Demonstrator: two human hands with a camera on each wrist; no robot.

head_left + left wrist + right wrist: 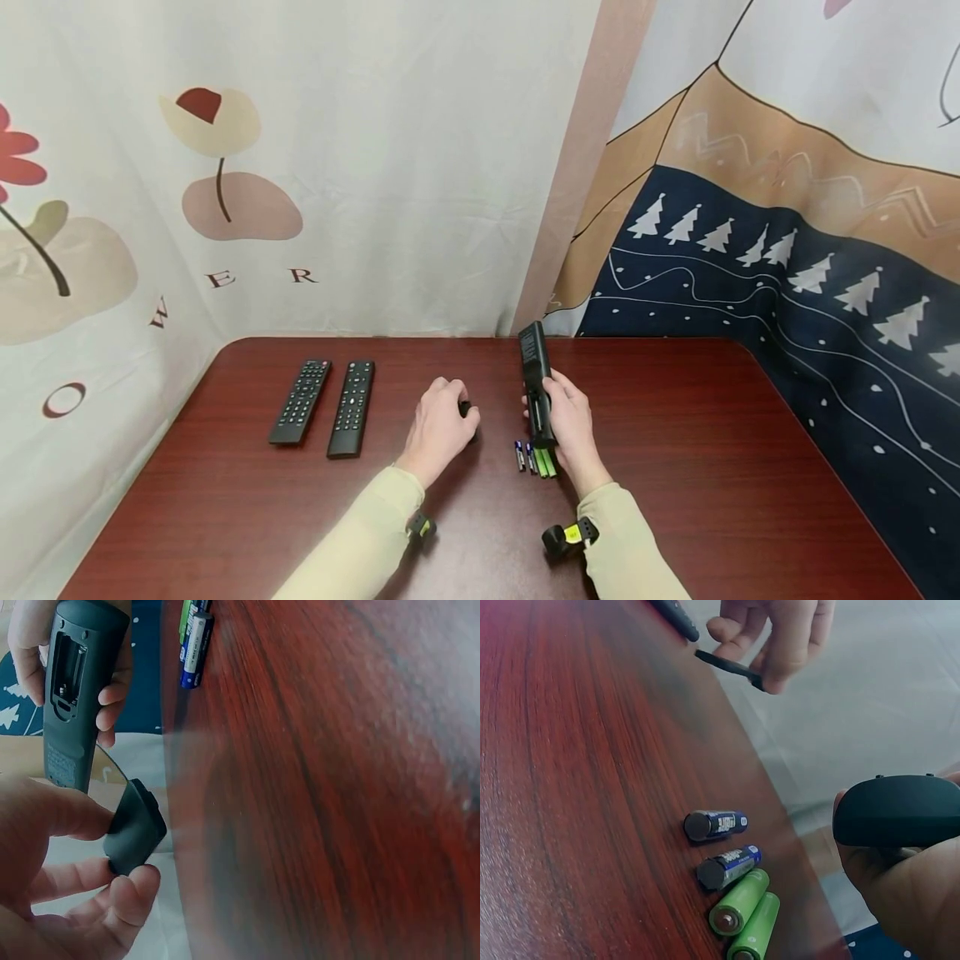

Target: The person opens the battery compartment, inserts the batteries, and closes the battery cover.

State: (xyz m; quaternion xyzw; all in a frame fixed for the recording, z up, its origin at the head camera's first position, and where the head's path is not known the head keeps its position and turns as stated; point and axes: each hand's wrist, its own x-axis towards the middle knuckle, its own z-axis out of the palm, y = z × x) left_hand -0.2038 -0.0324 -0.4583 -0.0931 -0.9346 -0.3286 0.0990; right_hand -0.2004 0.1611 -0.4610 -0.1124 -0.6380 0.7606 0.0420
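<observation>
My right hand [572, 417] grips a black remote control [534, 358] above the table, its far end tilted up. Its back faces my left side, and the battery compartment [70, 671] lies uncovered, with metal contacts showing inside. Between thumb and fingertips, my left hand [437, 429] pinches the small black battery cover [135, 834], held apart from the remote. Two blue-and-silver batteries [718, 823] and two green batteries [739, 901] lie in a row on the table, just below the remote's near end.
Two more black remotes, one slanted [300, 404] and one straighter [351, 410], lie buttons up at the left of the reddish-brown table [712, 467]. Printed fabric [420, 167] hangs behind the table's far edge. Each wrist wears a small black camera [566, 537].
</observation>
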